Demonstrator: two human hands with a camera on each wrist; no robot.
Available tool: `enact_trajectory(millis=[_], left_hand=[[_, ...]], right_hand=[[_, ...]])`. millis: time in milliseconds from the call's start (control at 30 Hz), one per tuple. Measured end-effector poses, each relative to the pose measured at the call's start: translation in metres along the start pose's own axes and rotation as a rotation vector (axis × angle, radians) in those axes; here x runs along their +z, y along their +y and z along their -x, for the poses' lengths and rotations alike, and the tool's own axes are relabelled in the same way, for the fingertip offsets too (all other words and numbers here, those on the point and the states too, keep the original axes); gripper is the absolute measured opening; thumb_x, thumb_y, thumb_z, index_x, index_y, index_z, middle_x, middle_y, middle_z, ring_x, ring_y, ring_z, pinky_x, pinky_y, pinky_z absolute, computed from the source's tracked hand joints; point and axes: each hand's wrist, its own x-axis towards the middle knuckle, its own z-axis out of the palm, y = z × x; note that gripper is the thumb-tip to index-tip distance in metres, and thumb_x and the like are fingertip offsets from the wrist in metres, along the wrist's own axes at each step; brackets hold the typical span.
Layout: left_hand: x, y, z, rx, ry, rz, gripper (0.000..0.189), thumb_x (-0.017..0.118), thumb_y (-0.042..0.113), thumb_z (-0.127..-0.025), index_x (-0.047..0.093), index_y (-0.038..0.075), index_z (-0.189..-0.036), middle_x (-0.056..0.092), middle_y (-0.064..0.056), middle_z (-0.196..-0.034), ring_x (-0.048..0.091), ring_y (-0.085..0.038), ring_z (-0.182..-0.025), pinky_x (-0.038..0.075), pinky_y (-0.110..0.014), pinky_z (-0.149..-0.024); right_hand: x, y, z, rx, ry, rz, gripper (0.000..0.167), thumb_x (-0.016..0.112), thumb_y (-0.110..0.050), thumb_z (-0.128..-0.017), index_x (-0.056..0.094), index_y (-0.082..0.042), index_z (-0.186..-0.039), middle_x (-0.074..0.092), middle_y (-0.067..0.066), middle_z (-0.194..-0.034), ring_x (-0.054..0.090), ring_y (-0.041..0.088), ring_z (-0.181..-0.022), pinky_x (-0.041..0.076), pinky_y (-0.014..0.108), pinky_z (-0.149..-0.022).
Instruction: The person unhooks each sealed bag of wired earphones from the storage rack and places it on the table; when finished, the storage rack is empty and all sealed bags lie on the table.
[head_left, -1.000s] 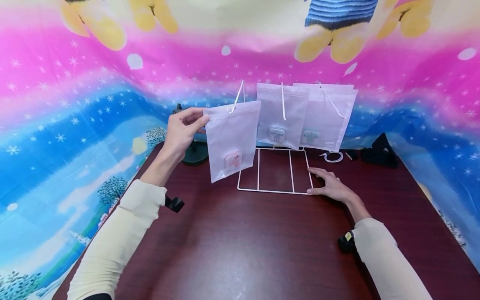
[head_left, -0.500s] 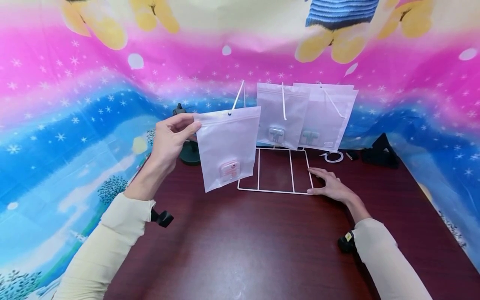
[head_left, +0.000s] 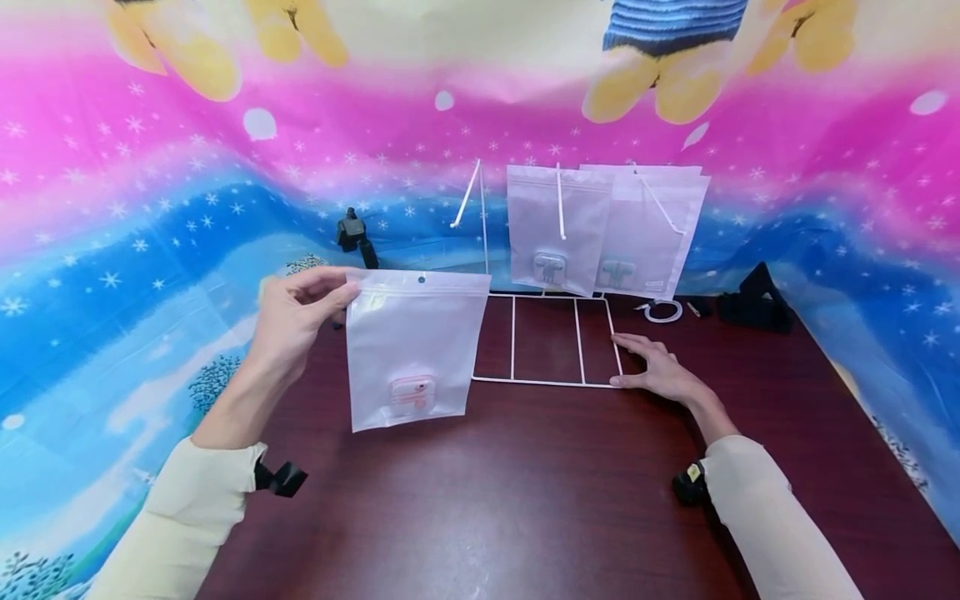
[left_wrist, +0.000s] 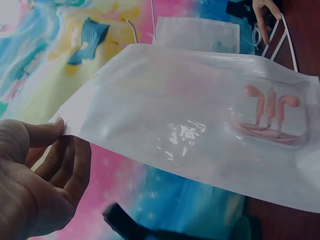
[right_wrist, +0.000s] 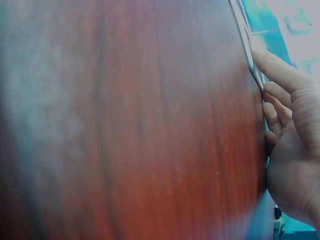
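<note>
My left hand (head_left: 288,321) pinches the upper left corner of a white zip pouch (head_left: 420,333) between thumb and fingers. The pouch hangs over the table, apart from the rack, with a small hole in its top edge. Through it shows a clear case of pink-red wired earphones (left_wrist: 270,112), low in the bag. A white wire display rack (head_left: 543,382) stands behind; its left hook (head_left: 467,193) is bare. Two pouches hang in front on the other hooks: a middle pouch (head_left: 551,217) and a right pouch (head_left: 660,225). My right hand (head_left: 663,375) touches the right side of the rack's base with thumb and fingertips.
At the back right lie a coiled white cable (head_left: 663,312), a small dark item (head_left: 699,308) and a black stand-like object (head_left: 756,302). A dark device (head_left: 351,231) stands at the back left, its base hidden. A printed cloth (head_left: 187,150) surrounds the brown table (head_left: 480,492).
My left hand has brought the pouch off the left hook, then down, left and toward me. The right hand stays at the rack's base.
</note>
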Motion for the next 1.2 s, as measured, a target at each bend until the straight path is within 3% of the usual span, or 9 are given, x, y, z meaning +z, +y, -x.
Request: enact_trajectory(millis=[200, 533, 733, 867, 1067, 1200], left_hand=[[-0.014, -0.019, 0.004, -0.165, -0.015, -0.026, 0.019, 0.079, 0.015, -0.094, 0.079, 0.01, -0.112, 0.078, 0.004, -0.095, 0.072, -0.01, -0.076, 0.059, -0.023, -0.067], [-0.033, -0.062, -0.015, -0.302, 0.091, -0.163, 0.039, 0.077, 0.024, -0.096, 0.07, 0.002, -0.128, 0.076, 0.015, -0.092, 0.073, -0.006, -0.078, 0.06, -0.022, -0.07], [-0.037, -0.097, -0.025, -0.403, 0.079, -0.219, 0.048, 0.074, 0.029, -0.099, 0.065, 0.001, -0.136, 0.073, 0.017, -0.088, 0.072, -0.007, -0.079, 0.062, -0.026, -0.076], [-0.035, -0.121, -0.028, -0.476, 0.061, -0.263, 0.05, 0.072, 0.032, -0.1, 0.063, 0.003, -0.14, 0.074, 0.009, -0.097, 0.071, -0.008, -0.085, 0.061, -0.034, -0.088], [-0.027, -0.147, -0.032, -0.537, 0.021, -0.292, 0.05, 0.068, 0.031, -0.103, 0.06, 0.005, -0.145, 0.066, -0.018, -0.132, 0.07, -0.014, -0.095, 0.055, -0.044, -0.101], [-0.022, -0.159, -0.034, -0.546, 0.006, -0.297, 0.048, 0.067, 0.029, -0.103, 0.06, 0.005, -0.144, 0.065, -0.021, -0.135, 0.07, -0.015, -0.095, 0.055, -0.044, -0.101]], right_hand=[[-0.001, 0.001, 0.0, -0.006, 0.008, 0.005, 0.09, 0.081, -0.043, -0.09, 0.037, -0.011, -0.162, 0.026, 0.02, -0.167, 0.021, 0.046, -0.146, 0.014, 0.072, -0.113], [0.0, 0.0, 0.001, -0.01, 0.017, 0.002, 0.089, 0.081, -0.042, -0.091, 0.037, -0.011, -0.162, 0.026, 0.02, -0.167, 0.021, 0.046, -0.147, 0.012, 0.073, -0.114], [0.0, 0.0, 0.002, -0.012, 0.012, -0.003, 0.089, 0.08, -0.042, -0.091, 0.037, -0.011, -0.162, 0.026, 0.02, -0.167, 0.02, 0.046, -0.147, 0.012, 0.073, -0.114], [0.0, 0.0, 0.003, -0.015, 0.018, -0.001, 0.089, 0.081, -0.042, -0.091, 0.037, -0.01, -0.162, 0.027, 0.02, -0.167, 0.021, 0.046, -0.147, 0.013, 0.072, -0.114], [0.001, -0.001, 0.002, -0.018, 0.022, -0.001, 0.088, 0.081, -0.04, -0.091, 0.038, -0.01, -0.161, 0.027, 0.02, -0.166, 0.02, 0.047, -0.147, 0.011, 0.073, -0.114], [0.001, -0.001, 0.001, -0.017, 0.022, 0.001, 0.088, 0.081, -0.039, -0.091, 0.038, -0.009, -0.161, 0.027, 0.02, -0.166, 0.02, 0.047, -0.148, 0.011, 0.074, -0.114]])
